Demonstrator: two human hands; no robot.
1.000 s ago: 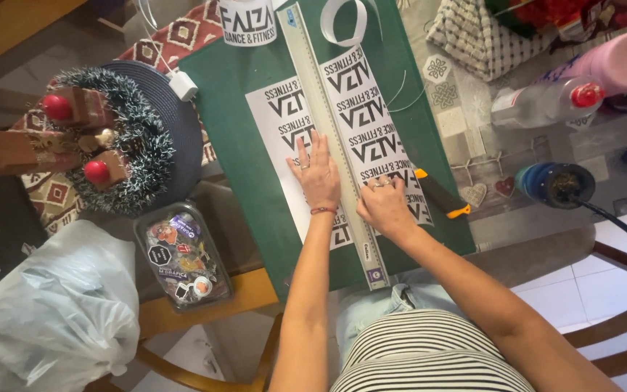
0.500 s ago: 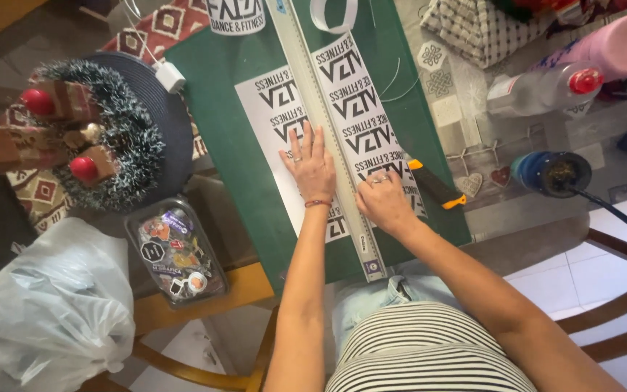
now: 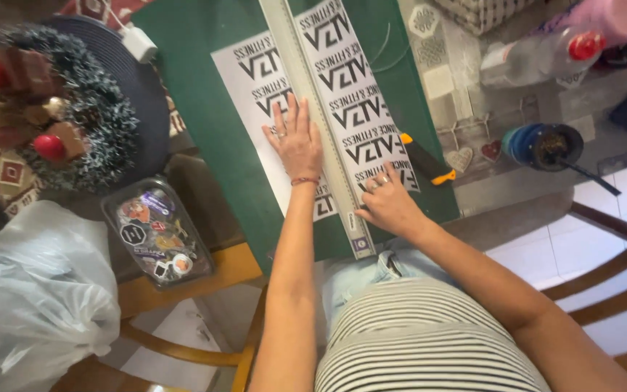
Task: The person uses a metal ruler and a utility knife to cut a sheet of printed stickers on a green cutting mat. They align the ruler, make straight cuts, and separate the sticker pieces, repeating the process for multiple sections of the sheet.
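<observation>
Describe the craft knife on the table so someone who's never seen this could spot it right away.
Start at the green cutting mat. At its right edge, just beyond the right hand and the printed sheets, lies the craft knife. It is the only black tool with orange ends.

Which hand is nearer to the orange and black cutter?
Right. The right hand rests on the printed sheet just beside the cutter; the left hand lies flat across the long ruler, farther away.
</observation>
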